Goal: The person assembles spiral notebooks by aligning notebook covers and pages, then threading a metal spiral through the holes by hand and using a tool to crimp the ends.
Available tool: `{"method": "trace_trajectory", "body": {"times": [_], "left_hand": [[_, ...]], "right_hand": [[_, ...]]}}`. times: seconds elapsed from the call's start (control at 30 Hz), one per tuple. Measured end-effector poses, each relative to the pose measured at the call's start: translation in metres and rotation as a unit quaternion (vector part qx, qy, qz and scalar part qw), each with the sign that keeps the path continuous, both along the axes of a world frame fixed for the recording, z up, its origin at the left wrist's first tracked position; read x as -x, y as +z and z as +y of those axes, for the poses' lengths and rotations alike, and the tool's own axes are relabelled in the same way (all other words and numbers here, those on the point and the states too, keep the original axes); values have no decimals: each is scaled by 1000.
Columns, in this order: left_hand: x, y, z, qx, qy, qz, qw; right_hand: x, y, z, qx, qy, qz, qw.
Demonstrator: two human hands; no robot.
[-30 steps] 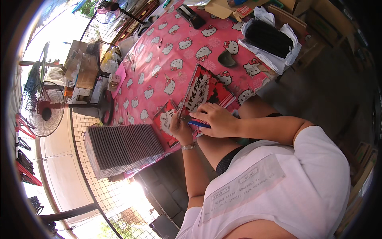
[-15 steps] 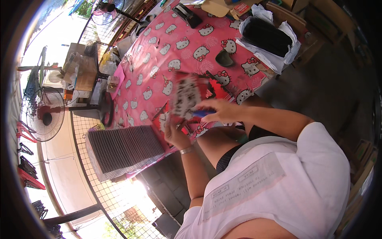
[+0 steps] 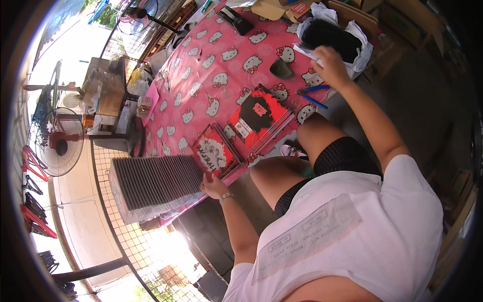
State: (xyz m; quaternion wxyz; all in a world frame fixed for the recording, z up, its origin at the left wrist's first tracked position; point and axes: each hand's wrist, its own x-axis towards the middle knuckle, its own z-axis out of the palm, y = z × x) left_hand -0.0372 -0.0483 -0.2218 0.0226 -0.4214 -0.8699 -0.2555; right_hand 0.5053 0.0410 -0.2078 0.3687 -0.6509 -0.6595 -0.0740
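My left hand [image 3: 215,186] is closed on the near corner of a red-and-black printed card [image 3: 212,152], the top one of a small stack at the table's near edge. Just right of it lies a larger stack of red printed cards with a black shirt picture [image 3: 257,115]. Blue-handled pliers [image 3: 316,95] rest on the table, with no hand on them. My right hand [image 3: 331,66] reaches over the front edge of a paper-lined box of thin black pieces [image 3: 334,41]; its fingers are blurred, and whether they touch the pieces is unclear.
A pink patterned cloth [image 3: 188,95] covers the table. To the left stands a tall row of grey ridged sheets [image 3: 156,182]. A dark oval dish [image 3: 280,69] and a black tape dispenser [image 3: 235,21] sit farther back. A standing fan [image 3: 59,146] is at the far left.
The card held up in my left hand now lies on the small stack. The pliers have left my right hand and lie on the table. My right hand has moved up and right to the box.
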Motion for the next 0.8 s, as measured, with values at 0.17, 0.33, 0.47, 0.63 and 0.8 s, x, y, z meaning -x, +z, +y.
{"method": "trace_trajectory", "body": {"times": [0.17,0.33,0.47,0.63,0.8], "left_hand": [[-52,-7,39,-155,-317,66,934],[-206,21,51,-57,-569,77,817],[-185,7,47,53,-575,194,793],[-185,73,46,119,-686,103,710],[-184,130,72,56,-615,121,777]], "right_hand": [[-38,-8,66,51,-164,-42,984],[-51,-24,78,157,-134,-164,965],[-41,10,84,105,-91,-10,990],[-30,64,60,41,108,84,990],[75,65,20,84,418,260,867]]}}
